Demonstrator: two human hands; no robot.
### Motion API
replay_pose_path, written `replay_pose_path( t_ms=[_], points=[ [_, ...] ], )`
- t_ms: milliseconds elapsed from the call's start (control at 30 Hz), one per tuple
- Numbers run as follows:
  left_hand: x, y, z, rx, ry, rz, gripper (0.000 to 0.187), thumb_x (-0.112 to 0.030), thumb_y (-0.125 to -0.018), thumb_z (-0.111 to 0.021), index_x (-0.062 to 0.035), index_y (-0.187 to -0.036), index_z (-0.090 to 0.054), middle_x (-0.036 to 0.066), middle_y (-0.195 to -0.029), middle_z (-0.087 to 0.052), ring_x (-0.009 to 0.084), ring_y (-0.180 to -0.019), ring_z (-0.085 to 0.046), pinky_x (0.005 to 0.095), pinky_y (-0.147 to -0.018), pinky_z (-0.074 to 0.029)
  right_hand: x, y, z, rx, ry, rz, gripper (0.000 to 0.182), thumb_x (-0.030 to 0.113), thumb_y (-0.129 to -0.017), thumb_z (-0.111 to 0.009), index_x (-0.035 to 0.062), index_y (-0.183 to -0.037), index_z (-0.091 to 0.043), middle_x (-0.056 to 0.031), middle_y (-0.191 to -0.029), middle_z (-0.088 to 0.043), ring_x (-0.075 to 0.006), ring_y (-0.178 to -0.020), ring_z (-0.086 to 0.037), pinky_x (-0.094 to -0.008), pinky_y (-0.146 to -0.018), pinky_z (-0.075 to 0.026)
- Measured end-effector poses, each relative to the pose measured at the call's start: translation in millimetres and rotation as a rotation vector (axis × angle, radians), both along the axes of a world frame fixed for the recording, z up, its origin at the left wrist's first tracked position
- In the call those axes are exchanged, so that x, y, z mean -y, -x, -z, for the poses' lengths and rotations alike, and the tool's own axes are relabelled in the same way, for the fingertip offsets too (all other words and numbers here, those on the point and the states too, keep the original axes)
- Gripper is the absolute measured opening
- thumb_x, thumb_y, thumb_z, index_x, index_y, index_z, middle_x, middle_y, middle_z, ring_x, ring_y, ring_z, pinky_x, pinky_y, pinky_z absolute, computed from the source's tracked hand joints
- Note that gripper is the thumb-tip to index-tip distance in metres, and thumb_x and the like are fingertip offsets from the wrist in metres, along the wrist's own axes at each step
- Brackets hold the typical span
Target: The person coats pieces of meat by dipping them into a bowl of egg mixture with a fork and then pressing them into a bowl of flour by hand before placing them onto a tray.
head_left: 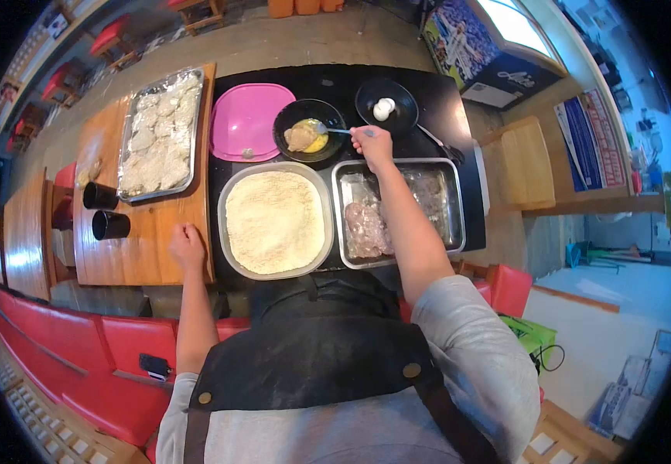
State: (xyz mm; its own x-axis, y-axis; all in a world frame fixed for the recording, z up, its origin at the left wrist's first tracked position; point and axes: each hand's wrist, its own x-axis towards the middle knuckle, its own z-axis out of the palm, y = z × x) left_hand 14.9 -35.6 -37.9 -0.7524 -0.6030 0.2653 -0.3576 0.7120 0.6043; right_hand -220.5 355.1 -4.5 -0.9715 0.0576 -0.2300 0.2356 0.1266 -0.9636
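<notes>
My right hand (372,145) is closed round the handle of a fork (335,131), whose head dips into a black bowl (285,116). In that bowl a pale piece of meat (300,138) lies in yellow beaten egg (317,145). Under my right forearm stands a metal tray (459,209) with raw meat (366,230) in it. A square plastic tub (227,251) of pale breadcrumbs (275,220) sits between my arms. My left hand (188,246) rests curled by the edge of the wooden table, nothing visible in it.
A foil-lined tray (124,174) of breaded pieces and two black cups (111,225) stand on the wooden table (146,259). Behind the tub lies a pink lid (246,116). Another black bowl (405,100) holds white eggs (384,108), with tongs (440,143) beside it.
</notes>
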Motion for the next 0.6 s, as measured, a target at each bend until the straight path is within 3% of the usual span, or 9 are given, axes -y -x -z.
replay_pose_path(
  t_ms=[33, 100, 200, 233, 333, 433, 600],
  points=[
    [-7.5, 1.1, -5.5, 0.004, 0.051, 0.000, 0.023, -0.024, -0.087, -0.048, -0.0031, -0.077, -0.053, 0.017, -0.063, -0.056, 0.0328, -0.056, -0.055, 0.0412, -0.052, -0.042, 6.5, -0.1, -14.3, -0.103, -0.031, 0.028, 0.020, 0.016, -0.079, -0.064, -0.0034, -0.080, -0.064, -0.0066, -0.067, -0.064, -0.0083, -0.057, -0.059, -0.0209, -0.051, -0.046],
    [-16.2, 1.5, -13.8, 0.013, 0.095, -0.018, 0.023, -0.023, -0.087, -0.048, -0.0032, -0.076, -0.052, 0.018, -0.065, -0.055, 0.0362, -0.059, -0.055, 0.0434, -0.054, -0.042, 10.3, 2.3, -30.9, -0.317, -0.133, -0.010, 0.023, 0.019, -0.081, -0.061, -0.0039, -0.084, -0.064, -0.0079, -0.070, -0.065, -0.0098, -0.058, -0.061, -0.0229, -0.054, -0.047],
    [-22.7, 2.4, -19.0, 0.093, 0.134, 0.000, 0.023, -0.024, -0.087, -0.047, -0.0038, -0.075, -0.050, 0.018, -0.066, -0.055, 0.0377, -0.062, -0.055, 0.0455, -0.055, -0.041, 10.7, 14.6, -32.1, -0.356, -0.254, 0.086, 0.024, 0.019, -0.083, -0.059, -0.0039, -0.086, -0.064, -0.0076, -0.068, -0.064, -0.0095, -0.058, -0.061, -0.0227, -0.056, -0.048],
    [-24.5, 3.0, -18.3, 0.080, 0.133, -0.016, 0.023, -0.024, -0.086, -0.047, -0.0044, -0.074, -0.050, 0.017, -0.066, -0.055, 0.0372, -0.062, -0.055, 0.0455, -0.055, -0.041, 6.3, 19.8, -25.5, -0.294, -0.248, 0.097, 0.020, 0.016, -0.083, -0.059, -0.0035, -0.084, -0.062, -0.0075, -0.066, -0.063, -0.0094, -0.054, -0.059, -0.0220, -0.051, -0.047],
    [-25.5, 3.8, -22.8, 0.089, 0.153, -0.042, 0.022, -0.025, -0.086, -0.047, -0.0057, -0.074, -0.050, 0.016, -0.066, -0.056, 0.0361, -0.062, -0.055, 0.0453, -0.054, -0.041, 6.9, 30.4, 0.0, 0.005, 0.042, 0.184, 0.012, 0.010, -0.084, -0.057, -0.0010, -0.080, -0.059, -0.0061, -0.062, -0.058, -0.0082, -0.048, -0.052, -0.0199, -0.039, -0.039],
    [-24.2, 5.3, -22.6, 0.121, 0.162, -0.040, 0.022, -0.025, -0.086, -0.047, -0.0067, -0.074, -0.050, 0.015, -0.066, -0.056, 0.0351, -0.061, -0.055, 0.0450, -0.053, -0.041, 2.2, 30.8, 7.3, 0.086, 0.264, 0.222, 0.015, 0.012, -0.081, -0.059, -0.0034, -0.082, -0.058, -0.0087, -0.064, -0.060, -0.0113, -0.047, -0.054, -0.0224, -0.040, -0.042],
    [-20.4, 6.6, -15.2, 0.132, 0.167, -0.039, 0.022, -0.026, -0.086, -0.046, -0.0074, -0.074, -0.050, 0.014, -0.066, -0.056, 0.0349, -0.060, -0.055, 0.0450, -0.053, -0.041, 1.4, 20.5, -28.2, -0.160, 0.207, 0.126, 0.017, 0.014, -0.083, -0.059, -0.0025, -0.081, -0.059, -0.0072, -0.064, -0.060, -0.0093, -0.049, -0.054, -0.0203, -0.044, -0.043]
  ],
)
